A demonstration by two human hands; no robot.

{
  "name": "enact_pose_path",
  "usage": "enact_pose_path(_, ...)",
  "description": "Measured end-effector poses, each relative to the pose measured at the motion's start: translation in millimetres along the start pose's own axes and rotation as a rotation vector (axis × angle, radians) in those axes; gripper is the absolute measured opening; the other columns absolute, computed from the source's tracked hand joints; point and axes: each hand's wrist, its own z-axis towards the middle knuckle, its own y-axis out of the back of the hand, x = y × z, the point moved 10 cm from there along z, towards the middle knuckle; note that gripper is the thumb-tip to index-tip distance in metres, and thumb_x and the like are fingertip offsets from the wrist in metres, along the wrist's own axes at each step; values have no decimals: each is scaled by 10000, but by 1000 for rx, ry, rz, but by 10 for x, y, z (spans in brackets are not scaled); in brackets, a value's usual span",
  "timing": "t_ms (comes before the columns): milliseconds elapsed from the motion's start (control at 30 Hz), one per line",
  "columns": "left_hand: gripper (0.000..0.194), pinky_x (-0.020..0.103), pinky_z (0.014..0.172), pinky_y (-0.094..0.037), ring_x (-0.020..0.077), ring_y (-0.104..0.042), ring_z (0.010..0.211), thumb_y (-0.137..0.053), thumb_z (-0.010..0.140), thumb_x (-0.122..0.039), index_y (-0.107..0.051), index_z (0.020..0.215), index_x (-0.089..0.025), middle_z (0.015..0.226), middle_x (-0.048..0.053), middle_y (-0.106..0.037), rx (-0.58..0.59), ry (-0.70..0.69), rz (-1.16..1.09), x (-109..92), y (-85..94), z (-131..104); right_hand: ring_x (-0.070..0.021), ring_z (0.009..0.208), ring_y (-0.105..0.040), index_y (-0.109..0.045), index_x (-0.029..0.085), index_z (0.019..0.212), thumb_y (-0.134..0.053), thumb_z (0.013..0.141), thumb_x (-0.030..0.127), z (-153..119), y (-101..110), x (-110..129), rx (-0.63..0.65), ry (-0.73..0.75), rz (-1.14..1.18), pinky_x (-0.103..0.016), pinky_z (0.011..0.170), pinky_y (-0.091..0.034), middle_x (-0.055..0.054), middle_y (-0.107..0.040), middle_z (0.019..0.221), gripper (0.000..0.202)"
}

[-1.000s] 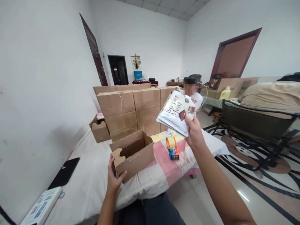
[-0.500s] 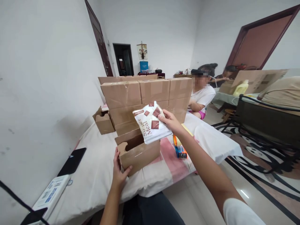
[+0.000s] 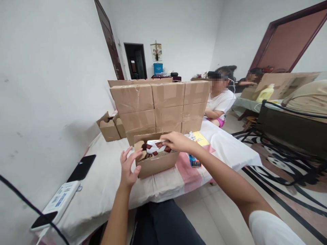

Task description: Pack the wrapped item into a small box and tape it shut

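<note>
An open cardboard box (image 3: pixel 158 164) stands before me at the table's near edge. Inside it is a white food pouch (image 3: pixel 153 147) with brown chocolate squares, mostly below the rim. My right hand (image 3: pixel 176 141) reaches over the box's right end, fingers closed on the pouch's top edge. At the left end, my left hand (image 3: pixel 130 166) has its fingers spread, close by the box flap; whether a fingertip touches it I cannot tell. A tape dispenser (image 3: pixel 195 160) lies right of the box, partly hidden by my right forearm.
Stacked sealed cartons (image 3: pixel 167 95) form a wall behind the box. More open boxes (image 3: pixel 109 129) stand at left. A black tablet-like slab (image 3: pixel 81 167) and a white power strip (image 3: pixel 60 200) lie along the left edge. A person (image 3: pixel 219 98) sits beyond the stack, at right.
My right hand has lowered the pouch from above the box down into it. My left hand has loosened from the box's left end and spread its fingers. The box sits slightly further right.
</note>
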Motion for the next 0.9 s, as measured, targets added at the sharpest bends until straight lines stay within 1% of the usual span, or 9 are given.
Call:
enact_pose_path(100,336,636,1204,-61,333,-469,1370,-475,955,-478,-641,1166,-275,1227,61,-718,316,-71,157,-155,-120,305,-150,784,-610,-673,198,902,-517,914,173,47,-132,-38,82,-33,-92,-226,663,-325,-34,-726,870,158)
enact_pose_path(167,280,636,1166,-136,336,-504,1278,-553,929,-464,-642,1109,-269,1160,57,-722,363,-65,216,-147,-104,410,-146,768,-589,-665,197,890,-504,901,157,119,-220,-36,124,-20,-127,-233,639,-307,-37,-723,897,166)
enact_pose_path(267,322,532,1025,-368,314,-527,1110,-651,875,-443,-602,1112,-230,1093,92,-660,263,-35,233,-95,12,438,-148,773,-583,-693,199,909,-523,865,143,254,-376,-16,208,-4,-158,-236,622,-305,-44,-731,925,184)
enact_pose_path(333,319,437,909,-447,276,-525,1015,-684,860,-408,-576,1086,-211,1034,86,-589,161,-19,191,-77,109,383,-152,782,-598,-727,205,945,-535,853,149,345,-486,-1,281,-16,-154,-236,614,-316,-47,-746,942,220)
enact_pose_path(500,128,322,762,-471,188,-525,845,-655,894,-273,-557,947,-210,919,28,-501,-17,3,37,-139,247,189,-165,711,-626,-801,197,945,-626,768,121,506,-727,-9,450,-80,-154,-252,594,-352,-57,-785,910,260)
enact_pose_path(600,205,324,760,-489,191,-538,861,-670,883,-262,-556,1046,-210,952,33,-524,-71,24,-8,-172,241,103,-153,690,-649,-816,213,880,-661,753,118,514,-777,-30,470,-81,-118,-240,594,-379,-29,-795,876,222)
enact_pose_path(700,320,386,879,-511,229,-557,1005,-693,875,-292,-557,1151,-207,1062,67,-528,-103,55,7,-125,215,43,-153,816,-678,-805,209,947,-612,840,152,399,-627,-63,353,-52,-78,-230,663,-413,-26,-795,983,227)
enact_pose_path(833,457,437,970,-502,267,-534,1166,-681,890,-326,-534,1307,-212,1209,110,-509,-92,109,10,43,159,18,-157,820,-670,-762,187,947,-535,943,259,4,-147,-201,-63,-21,93,-252,721,-438,-28,-771,914,237)
enact_pose_path(900,494,416,941,-517,269,-532,1191,-673,897,-335,-522,1353,-222,1241,116,-510,-75,134,-11,124,124,28,-159,807,-668,-737,190,990,-554,940,283,-242,-60,-313,-184,-30,176,-264,718,-451,-31,-762,917,212)
